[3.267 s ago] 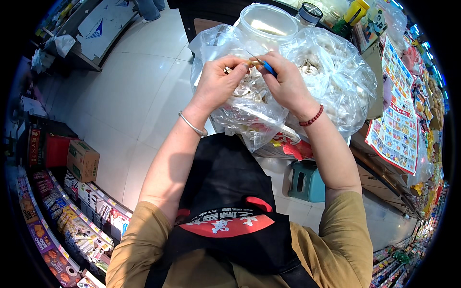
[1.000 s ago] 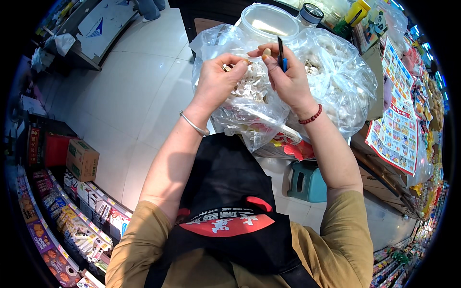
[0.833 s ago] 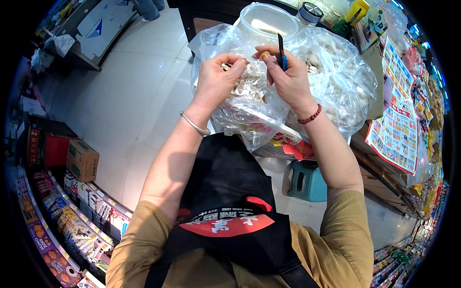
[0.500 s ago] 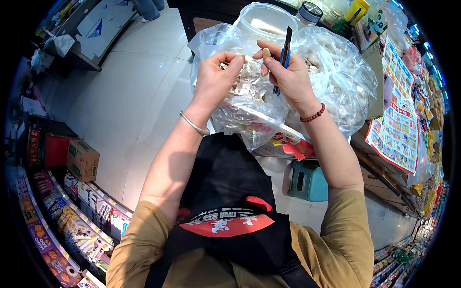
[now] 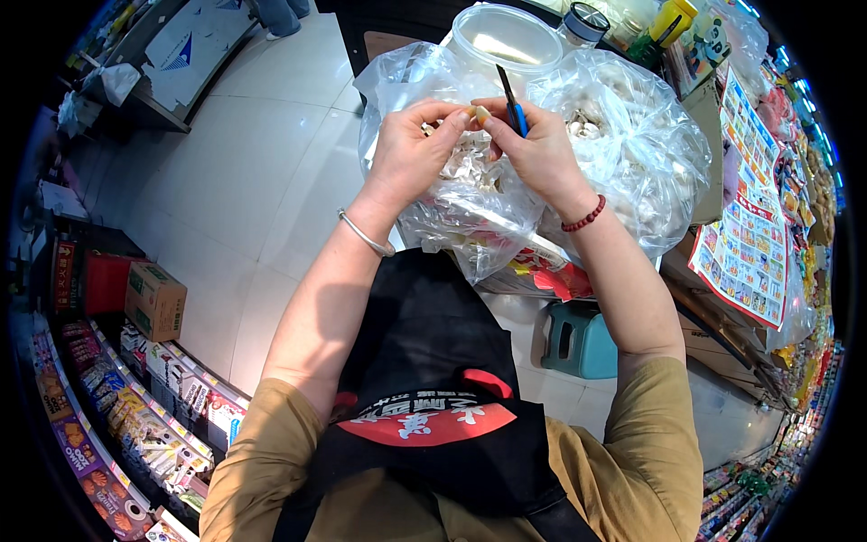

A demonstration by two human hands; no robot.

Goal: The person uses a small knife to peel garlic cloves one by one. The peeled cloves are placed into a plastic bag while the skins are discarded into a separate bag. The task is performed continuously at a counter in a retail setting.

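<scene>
A pale garlic clove (image 5: pixel 482 114) is pinched between the fingertips of my left hand (image 5: pixel 408 152) and my right hand (image 5: pixel 542 154), which meet over a clear plastic bag. A blue-and-black utility knife (image 5: pixel 516 116) is tucked in my right hand, its dark blade pointing up and away. Something pale also shows inside the curl of my left fingers, too small to make out. Papery garlic skins (image 5: pixel 471 170) lie in the bag below. To the right, a bulging clear bag (image 5: pixel 646 172) holds whole garlic heads.
Behind the bags stands a clear round plastic tub (image 5: pixel 506 41), beside a dark-lidded jar (image 5: pixel 584 24). A printed flyer (image 5: pixel 742 235) hangs at the right edge. Under the work surface is a teal stool (image 5: pixel 580 343). Shelves of packaged goods (image 5: pixel 153 425) line the lower left.
My hands have come together, and the left fingertips now touch the clove that the right held apart. The knife has tilted, its blade leaning further left.
</scene>
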